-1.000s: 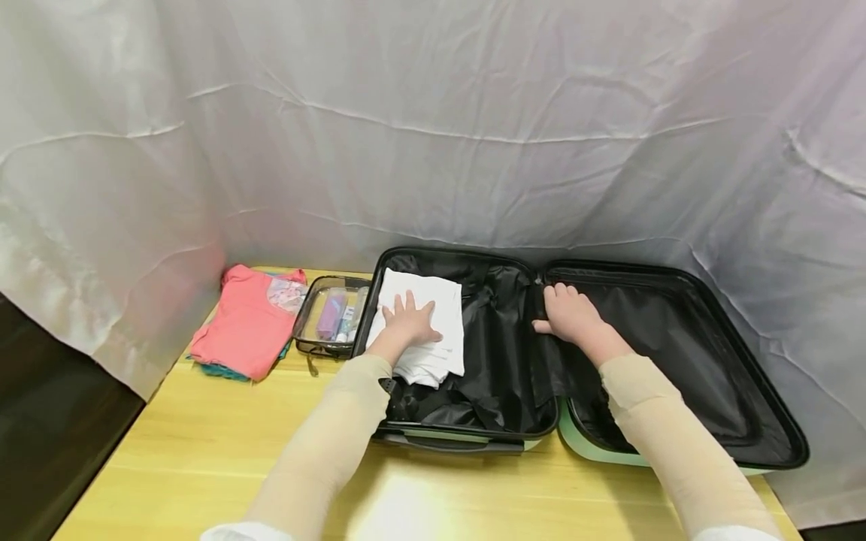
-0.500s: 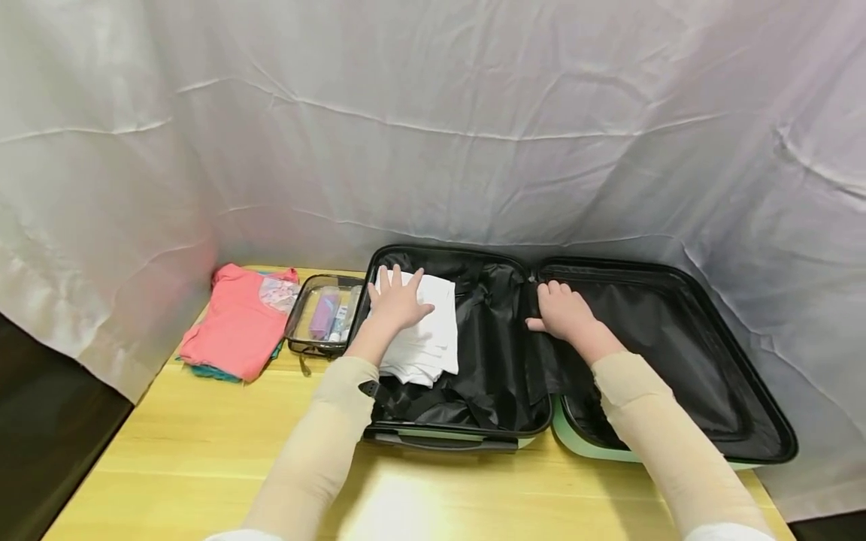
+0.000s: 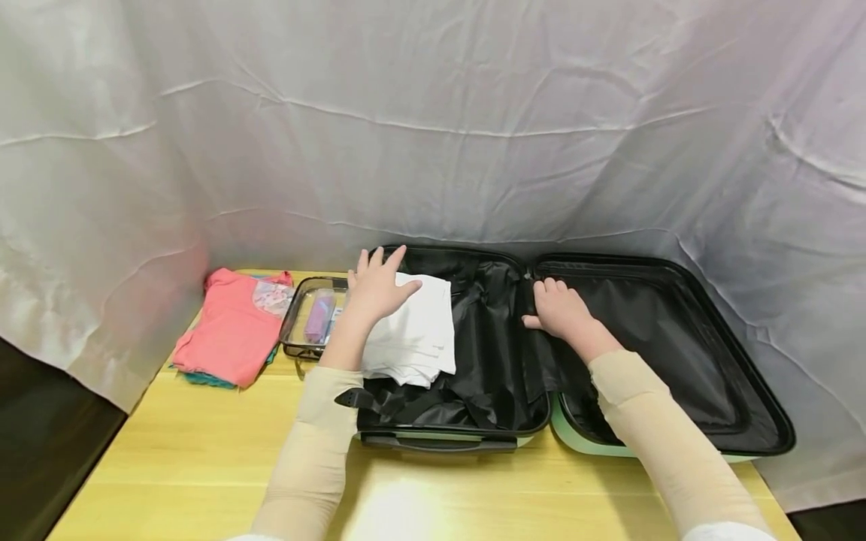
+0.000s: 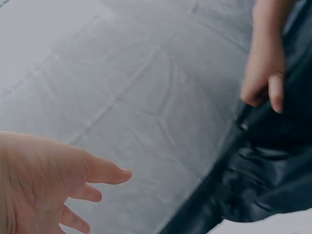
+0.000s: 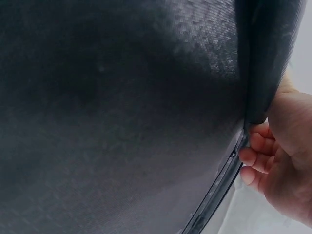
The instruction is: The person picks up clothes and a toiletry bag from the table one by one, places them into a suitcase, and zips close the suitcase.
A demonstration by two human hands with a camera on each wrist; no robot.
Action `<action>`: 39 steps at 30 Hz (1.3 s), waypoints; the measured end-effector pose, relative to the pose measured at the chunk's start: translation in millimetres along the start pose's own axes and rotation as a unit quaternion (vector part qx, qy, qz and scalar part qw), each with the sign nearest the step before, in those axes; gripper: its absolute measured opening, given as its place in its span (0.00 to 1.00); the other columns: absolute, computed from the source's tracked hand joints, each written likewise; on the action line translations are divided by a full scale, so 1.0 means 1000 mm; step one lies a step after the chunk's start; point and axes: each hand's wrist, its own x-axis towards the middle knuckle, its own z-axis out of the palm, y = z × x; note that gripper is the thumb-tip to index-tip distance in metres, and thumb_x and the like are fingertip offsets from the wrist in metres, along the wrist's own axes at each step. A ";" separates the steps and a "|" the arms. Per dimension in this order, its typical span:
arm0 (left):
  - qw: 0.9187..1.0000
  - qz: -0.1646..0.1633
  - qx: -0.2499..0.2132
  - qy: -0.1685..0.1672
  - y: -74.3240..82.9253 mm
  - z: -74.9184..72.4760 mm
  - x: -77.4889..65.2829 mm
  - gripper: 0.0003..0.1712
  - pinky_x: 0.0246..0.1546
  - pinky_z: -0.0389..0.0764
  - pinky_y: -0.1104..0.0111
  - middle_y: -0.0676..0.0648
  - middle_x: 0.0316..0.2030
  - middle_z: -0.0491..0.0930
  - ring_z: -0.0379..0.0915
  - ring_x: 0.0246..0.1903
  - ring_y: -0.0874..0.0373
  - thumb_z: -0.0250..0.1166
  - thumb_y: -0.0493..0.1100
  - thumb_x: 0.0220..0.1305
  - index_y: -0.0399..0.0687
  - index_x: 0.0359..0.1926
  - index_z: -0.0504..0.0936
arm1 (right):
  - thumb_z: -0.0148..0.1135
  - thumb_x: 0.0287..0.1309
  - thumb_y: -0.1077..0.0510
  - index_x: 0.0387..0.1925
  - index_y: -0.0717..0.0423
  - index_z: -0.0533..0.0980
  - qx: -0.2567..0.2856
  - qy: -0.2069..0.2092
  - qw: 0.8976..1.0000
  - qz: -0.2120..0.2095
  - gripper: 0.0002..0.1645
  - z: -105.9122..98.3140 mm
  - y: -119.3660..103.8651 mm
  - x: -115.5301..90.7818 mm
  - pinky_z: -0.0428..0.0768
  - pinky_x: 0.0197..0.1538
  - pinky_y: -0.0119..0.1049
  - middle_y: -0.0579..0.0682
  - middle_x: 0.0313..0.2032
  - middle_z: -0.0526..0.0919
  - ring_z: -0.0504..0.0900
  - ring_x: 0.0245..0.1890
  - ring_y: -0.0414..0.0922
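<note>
An open suitcase (image 3: pixel 440 443) with black lining lies on the table, and a stack of folded white clothes (image 3: pixel 418 323) sits in the left part of its left half. My left hand (image 3: pixel 374 289), fingers spread, hovers over the suitcase's left rim and overlaps the edge of the white stack. Nothing lies in its grasp in the left wrist view, where its palm and fingers (image 4: pixel 114 174) show. My right hand (image 3: pixel 560 306) grips the edge of a black fabric divider (image 3: pixel 543 368) at the suitcase's middle. Its fingers curl round that zippered edge (image 5: pixel 214 190) in the right wrist view.
Left of the suitcase stands a clear, black-trimmed pouch (image 3: pixel 292 327) with a purple item (image 3: pixel 319 317) and other small things inside. Beyond it lies a pile of folded clothes, a coral shirt (image 3: pixel 233 323) on top. A grey curtain (image 3: pixel 473 135) hangs close behind the wooden table (image 3: pixel 203 466).
My left hand has risen off the white clothes and moved left and away, to the suitcase's rim. The right hand keeps its hold on the divider. The view has shifted slightly.
</note>
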 end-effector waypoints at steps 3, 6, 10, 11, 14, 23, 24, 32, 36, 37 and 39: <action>1.000 0.002 -0.009 0.012 0.000 -0.011 -0.006 0.43 0.71 0.40 0.34 0.37 0.77 0.44 0.29 0.76 0.36 0.56 0.62 0.68 0.62 0.77 0.49 | 0.63 0.59 0.38 0.52 0.73 0.67 0.001 -0.001 1.000 0.000 0.41 -0.001 -0.001 -0.001 0.77 0.42 0.54 0.68 0.45 0.73 0.74 0.43 0.61; 1.000 0.003 -0.012 0.028 -0.002 -0.021 -0.011 0.44 0.70 0.40 0.34 0.37 0.77 0.44 0.29 0.76 0.36 0.56 0.62 0.68 0.62 0.77 0.47 | 0.63 0.60 0.38 0.52 0.72 0.68 0.003 -0.002 1.000 0.001 0.41 -0.001 0.000 -0.001 0.77 0.42 0.54 0.68 0.45 0.73 0.74 0.43 0.61; 0.999 -0.001 0.005 0.039 -0.008 -0.031 -0.017 0.44 0.70 0.40 0.34 0.36 0.76 0.44 0.30 0.76 0.36 0.56 0.62 0.68 0.62 0.77 0.46 | 0.63 0.59 0.38 0.51 0.72 0.68 0.006 0.003 1.000 0.000 0.40 0.000 0.001 -0.001 0.77 0.42 0.54 0.67 0.44 0.73 0.74 0.42 0.61; 0.999 -0.003 0.010 0.039 -0.011 -0.033 -0.017 0.44 0.70 0.40 0.34 0.36 0.76 0.44 0.30 0.76 0.35 0.56 0.61 0.68 0.63 0.78 0.46 | 0.63 0.59 0.37 0.51 0.72 0.68 0.005 0.003 1.000 0.000 0.40 0.001 0.001 -0.002 0.77 0.42 0.54 0.67 0.44 0.73 0.74 0.42 0.61; 0.999 -0.006 0.021 0.042 -0.021 -0.038 -0.020 0.44 0.69 0.39 0.33 0.35 0.76 0.44 0.30 0.76 0.35 0.56 0.60 0.68 0.63 0.78 0.46 | 0.63 0.59 0.37 0.50 0.72 0.68 0.008 0.004 1.000 0.001 0.40 0.002 0.001 -0.002 0.77 0.42 0.54 0.67 0.43 0.73 0.74 0.42 0.61; 0.996 -0.008 0.016 0.086 -0.070 -0.051 -0.035 0.47 0.66 0.44 0.30 0.31 0.74 0.48 0.38 0.73 0.29 0.57 0.61 0.67 0.59 0.78 0.43 | 0.63 0.59 0.37 0.50 0.72 0.68 0.011 0.011 1.000 0.000 0.40 0.007 0.001 -0.001 0.77 0.42 0.54 0.67 0.42 0.73 0.74 0.41 0.61; 0.996 -0.012 0.013 0.089 -0.076 -0.053 -0.038 0.47 0.66 0.44 0.30 0.30 0.74 0.48 0.38 0.73 0.28 0.57 0.60 0.67 0.59 0.78 0.42 | 0.62 0.60 0.37 0.50 0.72 0.68 0.011 0.010 1.000 0.000 0.40 0.007 0.001 -0.001 0.77 0.42 0.54 0.67 0.43 0.73 0.74 0.41 0.61; 0.994 -0.051 0.019 0.095 -0.125 -0.064 -0.051 0.49 0.64 0.45 0.28 0.28 0.73 0.47 0.40 0.71 0.25 0.54 0.62 0.68 0.56 0.78 0.39 | 0.62 0.60 0.38 0.50 0.72 0.68 0.016 0.010 1.000 -0.001 0.40 0.008 0.002 -0.001 0.77 0.42 0.54 0.67 0.43 0.73 0.74 0.41 0.61; 0.993 -0.066 0.031 0.093 -0.149 -0.069 -0.056 0.49 0.63 0.45 0.28 0.27 0.72 0.48 0.42 0.71 0.26 0.54 0.61 0.68 0.55 0.78 0.37 | 0.63 0.60 0.38 0.49 0.71 0.68 0.015 0.014 1.000 -0.004 0.39 0.007 0.002 -0.001 0.77 0.40 0.53 0.66 0.42 0.73 0.74 0.40 0.60; 0.993 -0.069 0.032 0.095 -0.155 -0.069 -0.057 0.49 0.63 0.45 0.28 0.27 0.72 0.48 0.42 0.71 0.26 0.54 0.60 0.69 0.54 0.78 0.37 | 0.63 0.60 0.38 0.49 0.71 0.68 0.015 0.015 1.000 -0.005 0.39 0.007 0.002 -0.002 0.77 0.40 0.52 0.66 0.42 0.73 0.74 0.40 0.60; 0.991 -0.074 0.031 0.103 -0.167 -0.070 -0.059 0.48 0.62 0.45 0.28 0.27 0.72 0.49 0.43 0.70 0.27 0.53 0.59 0.69 0.54 0.78 0.37 | 0.63 0.60 0.38 0.49 0.72 0.68 0.016 0.015 1.000 -0.007 0.39 0.007 0.002 -0.002 0.77 0.40 0.52 0.66 0.42 0.73 0.73 0.39 0.60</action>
